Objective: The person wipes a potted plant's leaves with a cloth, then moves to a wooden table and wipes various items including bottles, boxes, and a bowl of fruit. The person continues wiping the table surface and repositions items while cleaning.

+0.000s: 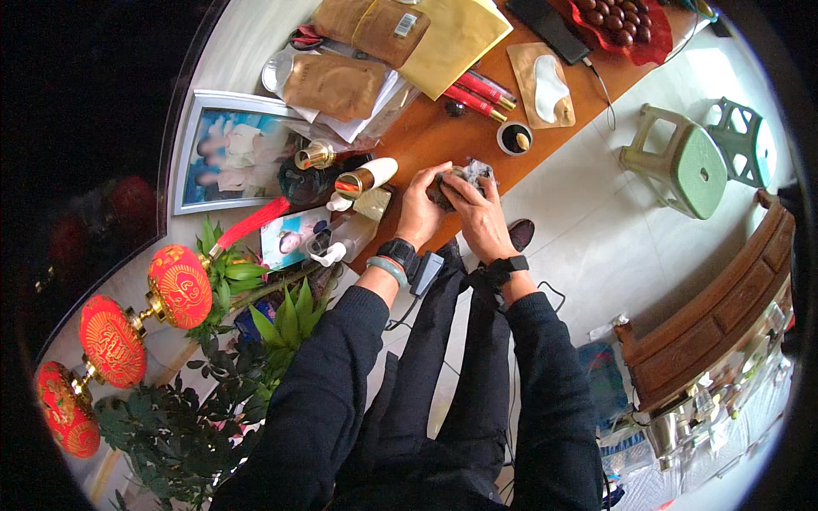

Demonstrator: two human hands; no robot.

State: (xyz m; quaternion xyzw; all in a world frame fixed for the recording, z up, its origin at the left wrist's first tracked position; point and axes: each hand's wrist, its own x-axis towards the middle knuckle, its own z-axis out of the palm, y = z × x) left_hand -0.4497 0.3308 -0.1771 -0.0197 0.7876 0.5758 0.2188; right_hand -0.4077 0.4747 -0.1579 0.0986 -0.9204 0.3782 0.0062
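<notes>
Both hands meet at the edge of the brown wooden table [418, 137]. My left hand [423, 207] curls round a dark round object [441, 191], perhaps a jar, largely hidden by fingers. My right hand [474, 214] lies over the same object, with a crumpled grey-and-clear piece [478, 171], maybe plastic film or tissue, beside its fingers. Just beyond the hands stands a small white-rimmed cup [514, 138] with dark contents and a tan piece in it. A white and gold bottle [367, 177] lies left of my left hand.
Red tubes [476, 102], an opened sachet [542, 86], a black phone [549, 29] and brown pouches [335, 86] lie farther up. Framed photographs [239, 153], pump bottles [332, 252], red lanterns [180, 286] and plants are at left. Green stools [700, 169] and a wooden bench [709, 313] stand at right.
</notes>
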